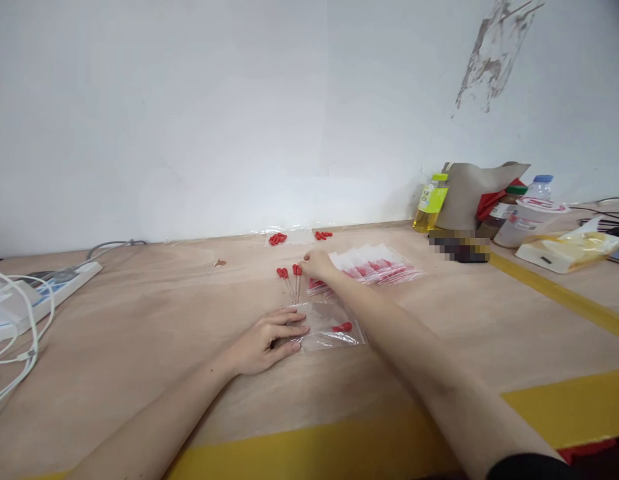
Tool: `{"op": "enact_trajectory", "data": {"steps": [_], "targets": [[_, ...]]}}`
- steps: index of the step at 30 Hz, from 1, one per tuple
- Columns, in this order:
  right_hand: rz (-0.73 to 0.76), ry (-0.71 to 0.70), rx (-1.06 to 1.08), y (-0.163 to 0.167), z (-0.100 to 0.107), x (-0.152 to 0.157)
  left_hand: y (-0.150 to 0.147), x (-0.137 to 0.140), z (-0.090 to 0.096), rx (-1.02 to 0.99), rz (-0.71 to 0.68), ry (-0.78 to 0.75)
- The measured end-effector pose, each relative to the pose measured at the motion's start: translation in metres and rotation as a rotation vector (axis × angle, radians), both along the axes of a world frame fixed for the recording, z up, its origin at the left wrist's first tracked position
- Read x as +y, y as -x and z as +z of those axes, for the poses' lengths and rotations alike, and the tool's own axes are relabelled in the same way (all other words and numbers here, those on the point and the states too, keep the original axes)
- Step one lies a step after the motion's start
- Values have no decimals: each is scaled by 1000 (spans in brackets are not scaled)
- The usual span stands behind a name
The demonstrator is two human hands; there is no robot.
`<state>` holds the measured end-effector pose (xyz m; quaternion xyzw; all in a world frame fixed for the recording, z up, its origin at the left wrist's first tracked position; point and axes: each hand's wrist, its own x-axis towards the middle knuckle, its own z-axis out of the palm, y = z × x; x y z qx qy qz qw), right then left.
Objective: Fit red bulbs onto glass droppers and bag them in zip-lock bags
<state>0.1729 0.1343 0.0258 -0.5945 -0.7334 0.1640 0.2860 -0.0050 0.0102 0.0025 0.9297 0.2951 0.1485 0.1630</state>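
My left hand [269, 340] lies flat with its fingers spread, its fingertips on the left edge of a clear plastic zip bag [319, 343]. Inside that bag is a red rubber bulb [342, 327]. Beyond it, several glass droppers [285, 275] with red bulbs lie side by side, their thin tubes pointing toward me. My right hand [318, 265] reaches over to the rightmost dropper [299, 270], fingers pinched at its bulb; the hand partly hides the contact. Under and right of my right wrist, overlapping filled bags [374, 265] with red contents lie in a row.
Loose red bulbs [278, 239] lie on clear plastic near the wall. A power strip [64, 293] with white cables is at left. At right stand a yellow drink bottle [430, 203], a grey bag [472, 197], a plastic tub [529, 223] and a tissue pack [564, 250]. Yellow tape [569, 407] runs along the front edge.
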Motion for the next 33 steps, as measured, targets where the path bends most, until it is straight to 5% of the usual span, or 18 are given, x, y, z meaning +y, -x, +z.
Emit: {"op": "enact_trajectory", "data": {"steps": [7, 12, 18, 20, 24, 33], "targets": [[-108, 84, 116, 16, -15, 23, 0, -1, 0, 0, 1, 2], [-105, 117, 315, 1, 0, 19, 0, 0, 0, -6, 7, 3], [-172, -173, 646, -68, 18, -26, 0, 2, -3, -11, 4, -2], [-208, -287, 753, -95, 13, -47, 0, 3, -4, -18, -1, -16], [-241, -287, 833, -129, -10, -77, 0, 3, -4, -15, -1, -40], [-230, -226, 942, -131, -36, -88, 0, 2, -3, 10, 2, -55]]}}
